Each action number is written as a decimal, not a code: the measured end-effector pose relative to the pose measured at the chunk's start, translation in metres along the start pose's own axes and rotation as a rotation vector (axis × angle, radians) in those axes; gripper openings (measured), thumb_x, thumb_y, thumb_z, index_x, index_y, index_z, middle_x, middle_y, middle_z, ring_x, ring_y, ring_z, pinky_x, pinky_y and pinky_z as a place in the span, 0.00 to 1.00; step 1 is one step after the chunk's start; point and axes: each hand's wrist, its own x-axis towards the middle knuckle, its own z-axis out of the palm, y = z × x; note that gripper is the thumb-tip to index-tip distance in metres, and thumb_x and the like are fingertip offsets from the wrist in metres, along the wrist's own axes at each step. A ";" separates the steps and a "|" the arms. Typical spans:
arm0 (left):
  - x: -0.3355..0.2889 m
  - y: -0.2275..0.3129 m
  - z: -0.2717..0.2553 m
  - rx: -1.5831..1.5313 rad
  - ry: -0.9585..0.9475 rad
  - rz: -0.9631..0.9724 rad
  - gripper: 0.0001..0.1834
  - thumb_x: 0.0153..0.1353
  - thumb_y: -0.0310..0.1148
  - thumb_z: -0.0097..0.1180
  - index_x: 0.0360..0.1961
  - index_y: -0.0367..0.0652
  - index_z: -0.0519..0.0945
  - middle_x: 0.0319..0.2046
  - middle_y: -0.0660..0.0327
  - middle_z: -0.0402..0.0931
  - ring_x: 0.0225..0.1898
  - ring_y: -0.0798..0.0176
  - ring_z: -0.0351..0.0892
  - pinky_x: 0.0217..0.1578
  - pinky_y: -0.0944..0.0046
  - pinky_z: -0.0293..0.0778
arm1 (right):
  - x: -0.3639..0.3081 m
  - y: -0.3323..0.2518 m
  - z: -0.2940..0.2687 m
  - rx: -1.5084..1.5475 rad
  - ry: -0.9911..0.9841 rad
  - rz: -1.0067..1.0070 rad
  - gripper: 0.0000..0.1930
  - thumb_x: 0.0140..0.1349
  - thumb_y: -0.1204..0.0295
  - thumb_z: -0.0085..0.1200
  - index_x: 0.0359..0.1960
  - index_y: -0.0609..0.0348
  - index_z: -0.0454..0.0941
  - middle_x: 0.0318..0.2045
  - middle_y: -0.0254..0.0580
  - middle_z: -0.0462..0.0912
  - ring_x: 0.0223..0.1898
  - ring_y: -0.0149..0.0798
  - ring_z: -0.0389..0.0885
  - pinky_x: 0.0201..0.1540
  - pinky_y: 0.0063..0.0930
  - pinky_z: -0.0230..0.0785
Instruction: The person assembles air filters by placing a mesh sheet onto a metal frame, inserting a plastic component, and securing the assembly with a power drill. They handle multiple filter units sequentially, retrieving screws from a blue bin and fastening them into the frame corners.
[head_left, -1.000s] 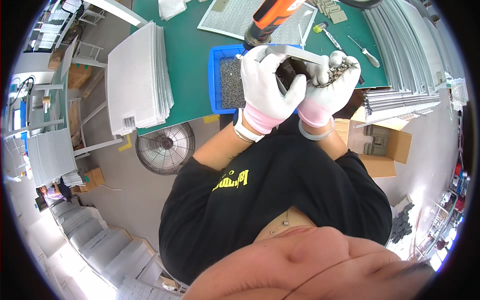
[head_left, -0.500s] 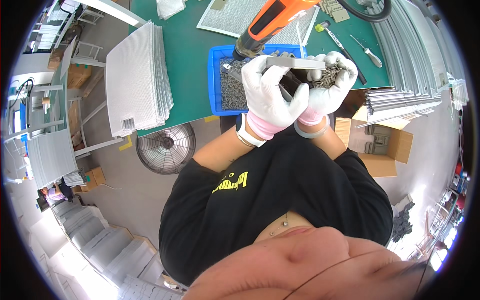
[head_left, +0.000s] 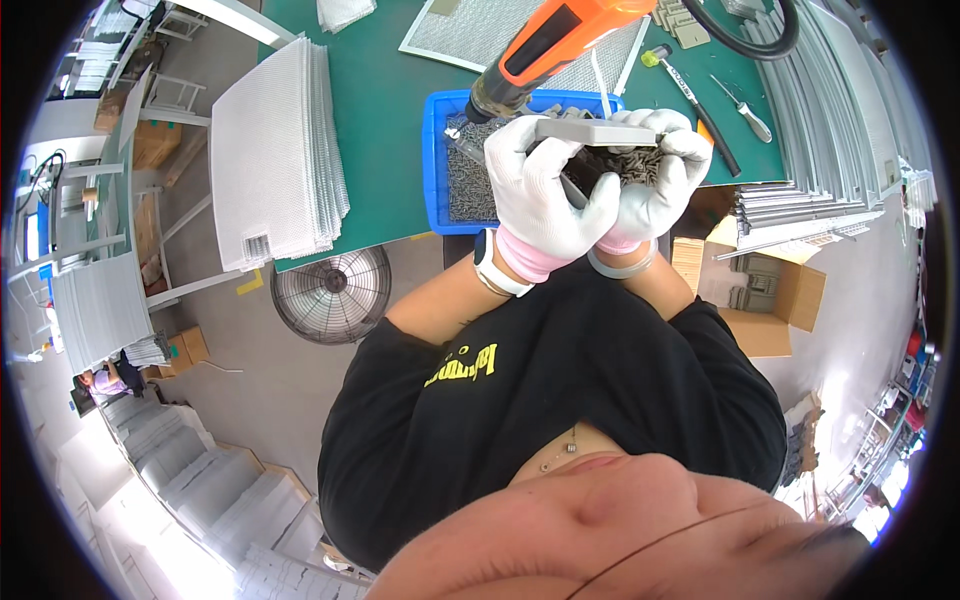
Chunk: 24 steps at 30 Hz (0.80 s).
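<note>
My gloved left hand (head_left: 540, 190) is closed around a grey box-shaped holder (head_left: 595, 132) with a flat pale rim and a dark inside. My gloved right hand (head_left: 672, 185) curls at the holder's right end, cupped about a heap of small grey screws (head_left: 637, 166). How much of the heap lies in the palm and how much in the holder I cannot tell. Behind my hands, a blue bin (head_left: 436, 185) contains many more small screws. An orange power screwdriver (head_left: 540, 45) hangs over the bin, its tip just left of my left hand.
On the green table (head_left: 385, 130), stacked white mesh panels (head_left: 275, 150) stand left. A hammer (head_left: 700, 108) and a screwdriver (head_left: 745, 110) lie right, beside more stacked panels (head_left: 825, 110). A framed mesh panel (head_left: 450, 40) lies behind. Below are a floor fan (head_left: 333, 290) and open carton (head_left: 795, 290).
My right hand has closed in on the holder, and the screw heap now sits against its dark inside. My left hand keeps its grip. The view has shifted slightly.
</note>
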 end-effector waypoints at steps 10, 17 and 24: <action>0.001 -0.004 0.002 -0.038 0.029 -0.009 0.35 0.46 0.37 0.68 0.57 0.41 0.69 0.50 0.49 0.67 0.51 0.47 0.68 0.53 0.48 0.67 | -0.006 0.002 0.004 -0.013 -0.011 -0.035 0.10 0.68 0.71 0.53 0.36 0.51 0.61 0.38 0.42 0.69 0.41 0.40 0.76 0.46 0.35 0.75; -0.001 -0.007 0.000 -0.045 -0.011 0.014 0.39 0.47 0.34 0.65 0.62 0.39 0.65 0.53 0.46 0.62 0.54 0.46 0.66 0.57 0.47 0.64 | -0.005 0.005 -0.004 -0.292 -0.140 -0.158 0.06 0.71 0.74 0.47 0.41 0.50 0.62 0.39 0.41 0.70 0.39 0.38 0.74 0.46 0.34 0.72; -0.002 -0.008 0.003 -0.066 0.028 -0.050 0.33 0.47 0.36 0.65 0.56 0.41 0.70 0.50 0.50 0.70 0.52 0.47 0.67 0.53 0.48 0.65 | -0.010 -0.004 0.004 -0.255 0.002 -0.064 0.12 0.70 0.82 0.42 0.49 0.52 0.61 0.40 0.45 0.71 0.36 0.36 0.75 0.43 0.31 0.72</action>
